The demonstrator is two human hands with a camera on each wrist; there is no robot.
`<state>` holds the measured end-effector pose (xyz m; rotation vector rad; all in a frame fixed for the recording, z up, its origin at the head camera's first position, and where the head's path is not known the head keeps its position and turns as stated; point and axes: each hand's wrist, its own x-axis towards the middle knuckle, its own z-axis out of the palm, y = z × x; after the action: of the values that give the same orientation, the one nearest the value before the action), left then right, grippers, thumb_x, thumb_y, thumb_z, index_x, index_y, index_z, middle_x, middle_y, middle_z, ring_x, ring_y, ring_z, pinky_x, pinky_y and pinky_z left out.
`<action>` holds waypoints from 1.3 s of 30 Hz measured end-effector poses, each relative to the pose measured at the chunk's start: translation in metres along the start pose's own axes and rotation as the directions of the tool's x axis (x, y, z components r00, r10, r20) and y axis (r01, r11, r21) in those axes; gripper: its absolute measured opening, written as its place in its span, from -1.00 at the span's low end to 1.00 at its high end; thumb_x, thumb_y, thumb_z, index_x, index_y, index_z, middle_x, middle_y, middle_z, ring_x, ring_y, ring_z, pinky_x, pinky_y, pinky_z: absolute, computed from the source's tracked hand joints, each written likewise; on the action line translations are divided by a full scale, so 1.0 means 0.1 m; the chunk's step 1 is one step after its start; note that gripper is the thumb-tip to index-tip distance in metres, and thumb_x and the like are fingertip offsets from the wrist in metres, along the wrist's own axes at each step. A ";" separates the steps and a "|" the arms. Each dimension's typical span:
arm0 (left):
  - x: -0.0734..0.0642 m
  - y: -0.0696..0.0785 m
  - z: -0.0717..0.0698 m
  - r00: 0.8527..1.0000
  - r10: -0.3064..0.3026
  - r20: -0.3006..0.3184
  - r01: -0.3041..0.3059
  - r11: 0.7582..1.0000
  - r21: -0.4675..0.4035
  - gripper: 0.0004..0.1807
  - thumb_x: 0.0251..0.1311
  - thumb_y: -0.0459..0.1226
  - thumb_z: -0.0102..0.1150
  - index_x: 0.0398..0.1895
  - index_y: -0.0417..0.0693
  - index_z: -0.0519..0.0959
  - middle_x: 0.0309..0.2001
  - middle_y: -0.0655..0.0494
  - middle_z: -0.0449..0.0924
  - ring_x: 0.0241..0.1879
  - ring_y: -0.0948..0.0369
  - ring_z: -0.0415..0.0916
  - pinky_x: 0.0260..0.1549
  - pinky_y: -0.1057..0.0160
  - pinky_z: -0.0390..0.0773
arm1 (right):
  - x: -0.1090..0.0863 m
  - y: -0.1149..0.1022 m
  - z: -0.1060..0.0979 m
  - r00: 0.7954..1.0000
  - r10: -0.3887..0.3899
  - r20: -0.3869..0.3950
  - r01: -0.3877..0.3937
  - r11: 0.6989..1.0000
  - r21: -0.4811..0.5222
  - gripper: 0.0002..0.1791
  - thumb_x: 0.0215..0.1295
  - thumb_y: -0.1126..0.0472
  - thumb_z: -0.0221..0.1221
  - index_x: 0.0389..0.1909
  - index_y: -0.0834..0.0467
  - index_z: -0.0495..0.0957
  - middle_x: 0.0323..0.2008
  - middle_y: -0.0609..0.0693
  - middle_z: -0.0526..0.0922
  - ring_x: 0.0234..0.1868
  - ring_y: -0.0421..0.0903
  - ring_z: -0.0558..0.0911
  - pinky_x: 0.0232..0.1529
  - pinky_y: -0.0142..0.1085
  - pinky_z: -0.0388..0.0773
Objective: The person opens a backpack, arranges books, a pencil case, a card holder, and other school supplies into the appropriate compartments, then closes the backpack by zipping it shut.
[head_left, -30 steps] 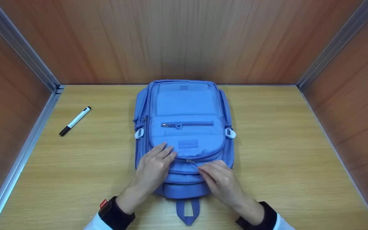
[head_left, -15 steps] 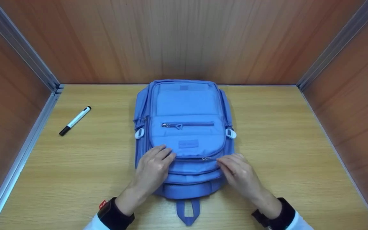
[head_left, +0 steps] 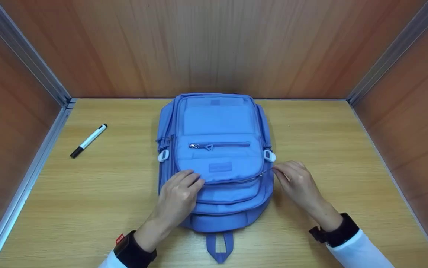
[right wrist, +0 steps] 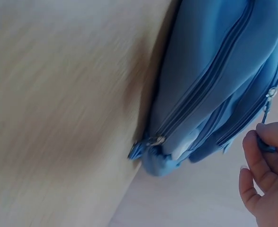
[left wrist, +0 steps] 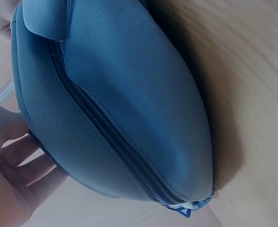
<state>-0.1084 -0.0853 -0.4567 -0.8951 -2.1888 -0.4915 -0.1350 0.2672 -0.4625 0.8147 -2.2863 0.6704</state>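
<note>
A blue backpack (head_left: 219, 121) lies front side up on the wooden table. My left hand (head_left: 180, 193) rests on the lower left of its front, fingers laid on the fabric; in the left wrist view, the thumb and fingers (left wrist: 27, 165) reach over the pocket's edge, fingertips hidden. At the backpack's right side, my right hand (head_left: 298, 182) pinches a zipper pull (right wrist: 265, 144) between thumb and fingers. The pull is drawn taut from the metal slider (right wrist: 271, 93) on the curved front-pocket zipper (head_left: 236, 181). Left of that slider, the zipper line shows as a narrow gap.
A white marker (head_left: 89, 140) with black ends lies on the table, left of the backpack. A carry loop (head_left: 219, 257) sticks out from the backpack's near end. Wooden panels (head_left: 214, 48) with metal edging stand at the back and both sides.
My right hand has moved right and away from me along the curved zipper, taking the slider from the pocket's bottom middle to its lower right. My left hand has stayed nearly still.
</note>
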 end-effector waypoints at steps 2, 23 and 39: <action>0.00 0.00 0.00 1.000 0.003 -0.011 -0.003 1.000 -0.006 -0.78 -0.02 -0.57 0.45 -0.30 -0.19 0.80 -0.22 -0.11 0.79 -0.14 -0.07 0.74 -0.05 -0.01 0.74 | 0.02 0.06 0.02 1.000 0.015 0.004 -0.015 1.000 0.000 -0.72 0.04 0.59 0.46 -0.21 0.32 0.76 -0.28 0.10 0.79 -0.25 -0.01 0.74 -0.16 -0.23 0.57; -0.05 0.03 -0.01 0.998 -0.048 0.029 0.049 0.998 -0.031 -0.72 -0.04 -0.62 0.46 -0.27 -0.19 0.81 -0.15 -0.14 0.79 -0.05 -0.08 0.74 0.05 -0.05 0.71 | 0.51 0.58 0.32 0.959 0.267 0.100 -0.277 0.954 0.112 -0.86 0.29 0.52 0.33 -0.15 0.41 0.74 -0.23 0.24 0.78 -0.22 0.11 0.77 -0.16 -0.08 0.76; 0.00 0.03 -0.04 0.992 -0.116 -0.050 0.112 0.991 -0.077 -0.76 -0.05 -0.62 0.40 -0.32 -0.22 0.77 -0.25 -0.07 0.78 -0.14 -0.03 0.73 0.00 0.04 0.73 | 0.63 0.33 0.39 0.968 0.242 0.061 -0.247 0.964 0.102 -0.72 0.38 0.36 0.33 0.06 0.37 0.70 0.16 0.31 0.68 0.17 0.27 0.65 0.21 0.13 0.58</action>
<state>-0.1046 -0.0850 -0.4538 -0.7892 -2.1927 -0.6481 -0.2116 0.2416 -0.4539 0.6066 -2.4355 0.9013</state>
